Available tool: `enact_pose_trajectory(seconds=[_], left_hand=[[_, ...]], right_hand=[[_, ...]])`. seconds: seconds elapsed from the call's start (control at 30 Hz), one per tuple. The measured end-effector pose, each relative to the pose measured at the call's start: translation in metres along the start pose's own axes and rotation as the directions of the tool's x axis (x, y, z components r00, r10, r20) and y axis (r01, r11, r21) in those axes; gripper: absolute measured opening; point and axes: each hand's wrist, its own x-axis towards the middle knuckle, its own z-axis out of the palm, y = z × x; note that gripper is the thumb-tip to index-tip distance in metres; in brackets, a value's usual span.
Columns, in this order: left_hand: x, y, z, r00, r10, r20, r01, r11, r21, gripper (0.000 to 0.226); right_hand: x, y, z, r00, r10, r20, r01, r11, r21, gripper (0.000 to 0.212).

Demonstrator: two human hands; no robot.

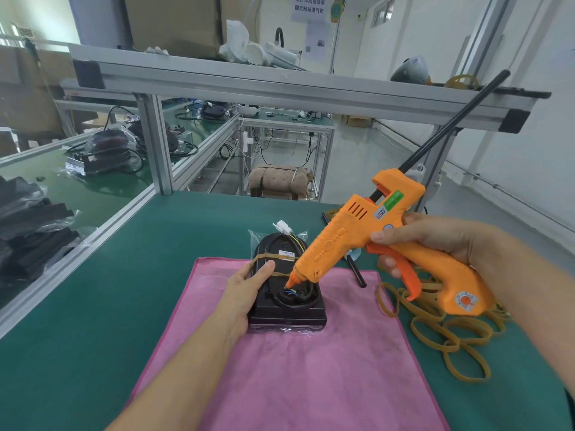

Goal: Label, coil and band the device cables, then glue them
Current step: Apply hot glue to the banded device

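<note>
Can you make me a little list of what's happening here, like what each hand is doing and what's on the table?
left hand: holds the black device steady on the pink cloth
right hand: grips the orange glue gun, finger on the trigger
glue gun tip: down at the coiled cable on the device
band: a rubber band goes across the device
beside the cloth: a pile of loose rubber bands
table: green
</note>
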Motion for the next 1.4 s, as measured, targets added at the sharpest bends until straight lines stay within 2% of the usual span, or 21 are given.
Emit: enact_pose_trajectory(seconds=[0.13,0.4,0.73,0.97,1.13,1.4], left_hand=[[0.000,0.000,0.000,1.000,0.005,-0.005,-0.005,1.000,0.006,0.028],[-0.002,0.000,0.000,1.000,0.005,-0.009,-0.005,1.000,0.012,0.027],[-0.001,-0.001,0.000,1.000,0.017,0.006,-0.017,1.000,0.011,0.026],[-0.001,-0.001,0.000,1.000,0.018,0.004,-0.018,1.000,0.017,0.024],[-0.001,0.000,0.000,1.000,0.012,0.000,-0.012,1.000,0.015,0.024],[-0.002,0.000,0.000,1.000,0.013,-0.001,-0.013,1.000,0.011,0.025]], right_hand=[[-0.002,-0.001,0.000,1.000,-0.007,0.009,0.007,1.000,-0.020,0.021],[-0.002,-0.004,0.004,1.000,-0.012,0.013,0.012,0.999,-0.032,0.028],[-0.009,-0.003,-0.001,1.000,-0.006,0.006,0.006,0.998,-0.055,0.016],[-0.009,-0.002,-0.001,1.000,-0.006,0.021,0.007,0.999,-0.050,0.020],[-0.004,-0.002,-0.001,1.000,-0.010,-0.001,0.010,0.999,-0.051,0.035],[-0.004,-0.003,0.001,1.000,-0.024,0.005,0.024,0.998,-0.065,0.026]])
